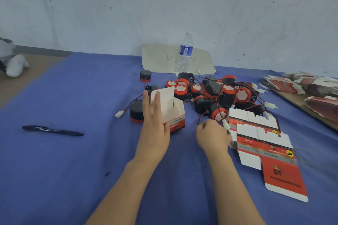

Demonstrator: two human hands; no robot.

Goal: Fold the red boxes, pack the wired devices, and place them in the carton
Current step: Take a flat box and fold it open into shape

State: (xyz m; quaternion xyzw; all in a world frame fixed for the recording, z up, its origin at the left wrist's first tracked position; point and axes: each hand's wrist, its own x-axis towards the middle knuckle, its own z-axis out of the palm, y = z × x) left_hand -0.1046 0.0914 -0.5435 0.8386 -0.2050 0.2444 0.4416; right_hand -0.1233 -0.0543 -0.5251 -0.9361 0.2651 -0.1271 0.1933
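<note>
A folded red box (174,113) stands upright on the blue cloth with its white top flaps open. My left hand (154,120) rests against its near left side with straight fingers. My right hand (213,136) is curled round the red and black wire of a wired device (218,114), whose white connector (226,125) sticks out past my knuckles. Behind them lies a heap of black and red wired devices (219,91). Flat unfolded red boxes (265,144) lie to the right of my right hand. No carton is in view.
A black pen (53,130) lies at the left. A water bottle (185,54) stands on a pale sheet (161,58) by the wall. Stacks of flat red boxes (311,89) sit on a board at the far right. Two lone devices (145,75) (136,111) lie left of the box.
</note>
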